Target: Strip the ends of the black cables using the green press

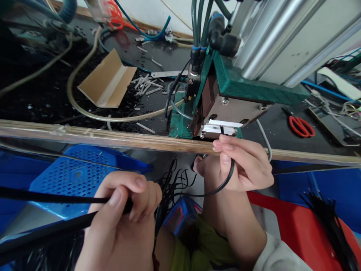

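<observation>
My left hand (126, 203) is closed around black straps (64, 197) that run off toward the left edge. Between the thumb and fingers of my right hand (242, 162) is a thin black cord (225, 182); its upper end lies in the slot of the metal press (232, 109), against white strips (220, 128). From my right hand the cord loops down and left toward a bundle of black cords (172, 180) below the bench edge. My right fingertips are just in front of the press, over the wooden edge.
The bench's wooden edge (126, 141) crosses the view. Behind it are a cardboard piece (108, 81), white tubes (145, 84), hoses and red scissors (301, 126). Below stand a blue perforated stool (76, 169) and a red stool (293, 226) with black cords (329, 226).
</observation>
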{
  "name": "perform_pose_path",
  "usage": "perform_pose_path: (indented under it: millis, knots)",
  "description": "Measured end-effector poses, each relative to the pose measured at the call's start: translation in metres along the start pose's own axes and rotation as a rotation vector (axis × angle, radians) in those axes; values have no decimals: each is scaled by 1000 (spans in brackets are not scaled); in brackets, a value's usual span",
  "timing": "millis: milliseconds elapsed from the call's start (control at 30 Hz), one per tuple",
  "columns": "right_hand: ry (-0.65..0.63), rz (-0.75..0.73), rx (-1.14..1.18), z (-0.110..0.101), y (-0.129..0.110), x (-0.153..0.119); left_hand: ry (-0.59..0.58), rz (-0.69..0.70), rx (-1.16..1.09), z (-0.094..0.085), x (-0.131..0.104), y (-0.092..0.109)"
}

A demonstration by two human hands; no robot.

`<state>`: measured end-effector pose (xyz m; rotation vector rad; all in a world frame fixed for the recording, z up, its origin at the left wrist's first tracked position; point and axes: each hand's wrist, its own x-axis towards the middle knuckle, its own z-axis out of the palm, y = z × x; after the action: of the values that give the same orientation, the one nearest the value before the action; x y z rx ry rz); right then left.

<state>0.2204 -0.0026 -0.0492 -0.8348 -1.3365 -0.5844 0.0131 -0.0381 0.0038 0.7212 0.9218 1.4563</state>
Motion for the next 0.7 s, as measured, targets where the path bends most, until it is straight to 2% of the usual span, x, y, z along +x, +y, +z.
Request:
perform_pose_path:
  millis: [367, 567, 700]
  knots:
    - [-26, -22, -60, -1, -2, 5, 36, 2, -10, 0, 1, 0]
    - [-44, 1, -84, -4, -6, 2, -6, 11, -47, -3, -1, 0]
    - [-134, -25, -146, -9, -12, -1, -92, -8, -108, -10, -1, -2]
